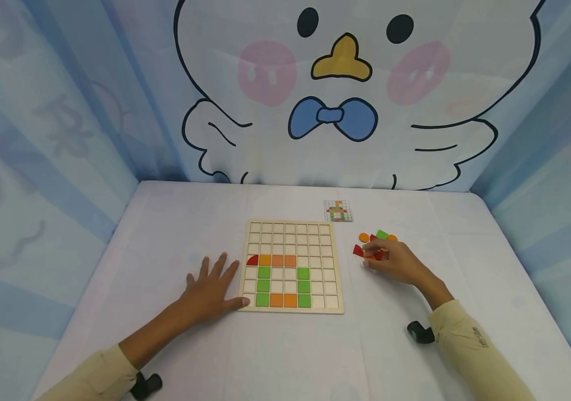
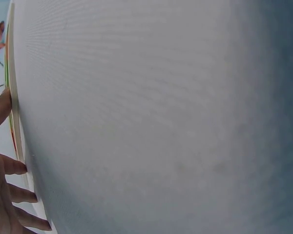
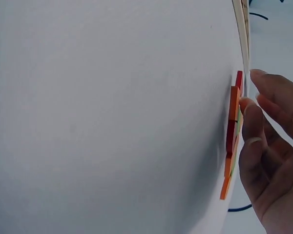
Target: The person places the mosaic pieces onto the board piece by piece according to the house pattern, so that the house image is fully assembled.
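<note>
A square wooden grid board [image 1: 318,242] lies on the table, with green, orange and red pieces set in its lower rows. My left hand [image 1: 207,295] is spread flat beside it, thumb on the board's lower-left corner; the left wrist view shows that thumb [image 2: 2,107] at the board's edge. To the right of the board, my right hand [image 1: 393,262] reaches over a small pile of loose pieces, including a green piece [image 1: 382,234] and an orange disc [image 1: 363,237]. In the right wrist view its thumb and forefinger are apart, fingertips beside an orange piece [image 3: 234,100].
A small picture card [image 1: 338,211] with a coloured figure on a grid lies behind the board's far right corner. Cartoon-printed curtains [image 1: 265,156] stand along the back and sides of the white table [image 1: 175,223].
</note>
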### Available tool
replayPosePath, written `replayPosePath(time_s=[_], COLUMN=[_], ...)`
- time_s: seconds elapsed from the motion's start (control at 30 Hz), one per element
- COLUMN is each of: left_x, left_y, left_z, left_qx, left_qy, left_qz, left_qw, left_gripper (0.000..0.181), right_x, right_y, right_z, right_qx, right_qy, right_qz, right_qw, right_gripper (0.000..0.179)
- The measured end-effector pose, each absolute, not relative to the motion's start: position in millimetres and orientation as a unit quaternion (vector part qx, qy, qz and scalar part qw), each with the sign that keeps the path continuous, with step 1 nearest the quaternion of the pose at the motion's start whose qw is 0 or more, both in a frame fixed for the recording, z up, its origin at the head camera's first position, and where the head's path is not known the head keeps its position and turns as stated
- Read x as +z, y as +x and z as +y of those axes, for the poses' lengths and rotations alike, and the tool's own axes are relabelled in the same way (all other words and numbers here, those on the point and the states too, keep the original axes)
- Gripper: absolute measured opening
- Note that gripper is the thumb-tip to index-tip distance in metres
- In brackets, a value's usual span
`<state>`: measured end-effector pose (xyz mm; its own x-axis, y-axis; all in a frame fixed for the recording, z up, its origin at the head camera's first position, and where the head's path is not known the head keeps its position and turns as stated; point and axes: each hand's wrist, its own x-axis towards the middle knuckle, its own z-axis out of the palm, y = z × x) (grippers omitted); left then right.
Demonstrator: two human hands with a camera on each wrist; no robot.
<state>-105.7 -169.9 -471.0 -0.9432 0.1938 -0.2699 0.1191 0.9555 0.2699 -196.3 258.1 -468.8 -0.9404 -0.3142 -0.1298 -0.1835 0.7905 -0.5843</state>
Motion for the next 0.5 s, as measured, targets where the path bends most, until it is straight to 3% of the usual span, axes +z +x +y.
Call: replayPosePath(time_s=[0.5], left_x=[-476.8], left_y=[-106.7], left_z=[-171.7], left_qx=[0.129], left_qy=[0.082], left_qz=[0.977], left_qw=[0.147], left_gripper=[0.096], right_x=[-475.7], right_y=[-195.9], right_z=[269.8], right_qx=[-0.305], right_qy=[-0.131], right_qz=[0.939], right_qw=[0.096], right_gripper=[0.031])
